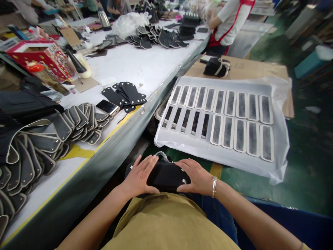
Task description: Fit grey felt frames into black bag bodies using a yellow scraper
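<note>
A black panel [166, 175] with small white tabs at its ends lies right in front of my body. My left hand [142, 175] rests on its left end, fingers spread. On the right end lies my right hand [195, 175], thumb and fingers apart, a bracelet at the wrist. Behind the panel, a braided grey loop [163, 156] shows between the hands. The underside of the panel is hidden.
On the left, a white table [119, 64] bears stacked grey-edged pieces [63, 125], black pieces [127, 93] and a phone [108, 107]. At the right, a white tray [182, 137] holds rows of framed strips. A person [231, 24] stands beyond.
</note>
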Available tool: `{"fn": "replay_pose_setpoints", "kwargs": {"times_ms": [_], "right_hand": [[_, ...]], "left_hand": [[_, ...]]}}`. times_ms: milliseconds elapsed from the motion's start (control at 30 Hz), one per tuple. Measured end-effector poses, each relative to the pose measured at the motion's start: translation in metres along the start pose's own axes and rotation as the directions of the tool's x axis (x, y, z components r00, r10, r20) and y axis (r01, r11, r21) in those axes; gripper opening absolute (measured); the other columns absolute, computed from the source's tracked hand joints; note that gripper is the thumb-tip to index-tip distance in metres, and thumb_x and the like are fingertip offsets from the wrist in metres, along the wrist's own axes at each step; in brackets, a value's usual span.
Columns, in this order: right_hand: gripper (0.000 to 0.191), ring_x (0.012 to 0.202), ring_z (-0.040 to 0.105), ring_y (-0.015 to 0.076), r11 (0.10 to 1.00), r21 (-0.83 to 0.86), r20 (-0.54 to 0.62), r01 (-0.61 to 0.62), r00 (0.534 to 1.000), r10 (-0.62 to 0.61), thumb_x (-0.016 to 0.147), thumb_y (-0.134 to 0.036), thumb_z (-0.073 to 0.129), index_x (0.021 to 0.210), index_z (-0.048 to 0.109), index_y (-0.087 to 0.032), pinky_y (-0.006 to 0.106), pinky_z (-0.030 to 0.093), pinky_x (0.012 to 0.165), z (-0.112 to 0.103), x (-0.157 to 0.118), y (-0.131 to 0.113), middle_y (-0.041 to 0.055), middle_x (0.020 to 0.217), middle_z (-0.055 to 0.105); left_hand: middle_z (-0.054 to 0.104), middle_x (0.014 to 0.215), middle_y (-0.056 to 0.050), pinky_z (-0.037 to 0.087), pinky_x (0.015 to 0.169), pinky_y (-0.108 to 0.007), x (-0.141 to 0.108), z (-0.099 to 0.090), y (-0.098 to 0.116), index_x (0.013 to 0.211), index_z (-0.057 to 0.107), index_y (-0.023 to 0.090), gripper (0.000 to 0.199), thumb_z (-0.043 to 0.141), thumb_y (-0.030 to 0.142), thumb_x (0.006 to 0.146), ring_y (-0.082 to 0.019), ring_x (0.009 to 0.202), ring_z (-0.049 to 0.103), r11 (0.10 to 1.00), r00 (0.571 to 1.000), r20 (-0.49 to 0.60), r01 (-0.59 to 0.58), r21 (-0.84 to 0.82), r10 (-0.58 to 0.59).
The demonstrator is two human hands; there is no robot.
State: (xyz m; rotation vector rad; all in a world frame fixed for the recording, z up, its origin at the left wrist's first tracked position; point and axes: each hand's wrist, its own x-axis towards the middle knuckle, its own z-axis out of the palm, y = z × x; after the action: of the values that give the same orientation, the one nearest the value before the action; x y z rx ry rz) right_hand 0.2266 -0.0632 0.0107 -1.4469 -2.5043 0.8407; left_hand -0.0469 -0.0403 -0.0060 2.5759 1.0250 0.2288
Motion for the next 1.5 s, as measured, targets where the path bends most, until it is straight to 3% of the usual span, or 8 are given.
{"fn": "replay_pose_setpoints", "kwargs": {"times_ms": [100,233,467,633,733,967,1167,1500], "right_hand": [[0.067,0.104,0.052,0.0266,0.998,-0.003,0.026,-0.069,0.997,0.069,0.071,-0.060,0.062,0.119,0.053,-0.014,0.044,0.033,0.099,-0.001,0.014,0.000,0.0124,0.111,0.058],[0.058,0.094,0.057,0.0256,0.990,0.015,0.136,-0.138,0.982,0.135,0.075,-0.059,0.058,0.113,0.059,-0.015,0.037,0.043,0.086,-0.001,0.038,-0.002,0.0108,0.100,0.061],[0.056,0.107,0.054,0.0273,0.990,0.047,0.303,-0.134,0.946,0.114,0.081,-0.059,0.050,0.122,0.054,-0.021,0.038,0.043,0.090,-0.003,0.066,-0.010,0.0095,0.123,0.053],[0.059,0.105,0.055,0.0300,0.993,-0.050,0.357,-0.107,0.927,0.118,0.086,-0.059,0.038,0.127,0.051,-0.019,0.042,0.043,0.090,-0.001,0.086,-0.026,0.0125,0.120,0.057],[0.056,0.105,0.056,0.0316,0.991,-0.096,0.363,-0.096,0.923,0.125,0.087,-0.057,0.036,0.128,0.051,-0.021,0.044,0.044,0.088,0.004,0.102,-0.038,0.0129,0.120,0.057],[0.054,0.111,0.053,0.0277,1.000,0.004,0.363,-0.031,0.931,0.028,0.090,-0.054,0.032,0.130,0.048,-0.022,0.040,0.041,0.093,0.027,0.139,-0.065,0.0106,0.123,0.056],[0.050,0.105,0.057,0.0255,1.000,0.021,0.350,0.010,0.937,-0.017,0.093,-0.049,0.027,0.125,0.052,-0.021,0.037,0.043,0.089,0.038,0.160,-0.091,0.0100,0.116,0.061],[0.068,0.109,0.053,0.0321,0.968,-0.247,0.152,-0.043,0.985,0.083,0.083,-0.060,0.045,0.133,0.041,-0.014,0.045,0.040,0.090,0.040,0.130,-0.105,0.0172,0.121,0.056]], "left_hand": [[0.030,0.145,-0.015,0.013,0.109,-0.053,-0.030,-0.014,-0.025,0.145,0.009,0.021,0.109,0.065,0.064,0.062,-0.032,0.133,0.027,0.973,0.972,-0.066,0.220,-0.066,-0.224],[0.033,0.144,-0.012,0.027,0.107,-0.046,-0.061,-0.016,-0.047,0.144,0.012,0.023,0.097,0.066,0.052,0.069,-0.030,0.130,0.034,0.816,0.910,0.007,0.375,-0.441,-0.414],[0.042,0.138,-0.008,0.034,0.104,-0.039,-0.064,0.012,-0.052,0.134,0.037,0.022,0.064,0.062,0.039,0.077,-0.027,0.123,0.042,0.363,0.841,0.080,0.315,-0.877,-0.534],[0.048,0.135,-0.009,0.033,0.105,-0.040,-0.063,0.017,-0.052,0.130,0.046,0.018,0.050,0.047,0.043,0.086,-0.027,0.123,0.043,0.184,0.810,0.062,0.206,-0.961,-0.583],[0.055,0.127,-0.008,0.036,0.103,-0.042,-0.063,0.012,-0.057,0.125,0.052,0.017,0.046,0.043,0.042,0.088,-0.026,0.118,0.049,0.196,0.786,0.113,0.286,-0.938,-0.607],[0.063,0.116,-0.004,0.040,0.099,-0.037,-0.055,-0.008,-0.060,0.113,0.061,0.018,0.036,0.046,0.033,0.084,-0.022,0.108,0.056,0.474,0.773,0.039,0.427,-0.770,-0.633],[0.063,0.117,-0.005,0.039,0.100,-0.036,-0.058,-0.004,-0.059,0.113,0.061,0.017,0.036,0.045,0.030,0.084,-0.021,0.110,0.055,0.509,0.765,-0.014,0.415,-0.754,-0.644],[0.054,0.130,-0.005,0.036,0.103,-0.039,-0.066,-0.012,-0.068,0.128,0.049,0.020,0.050,0.057,0.031,0.080,-0.022,0.118,0.050,0.474,0.895,0.086,0.311,-0.824,-0.438]]}}
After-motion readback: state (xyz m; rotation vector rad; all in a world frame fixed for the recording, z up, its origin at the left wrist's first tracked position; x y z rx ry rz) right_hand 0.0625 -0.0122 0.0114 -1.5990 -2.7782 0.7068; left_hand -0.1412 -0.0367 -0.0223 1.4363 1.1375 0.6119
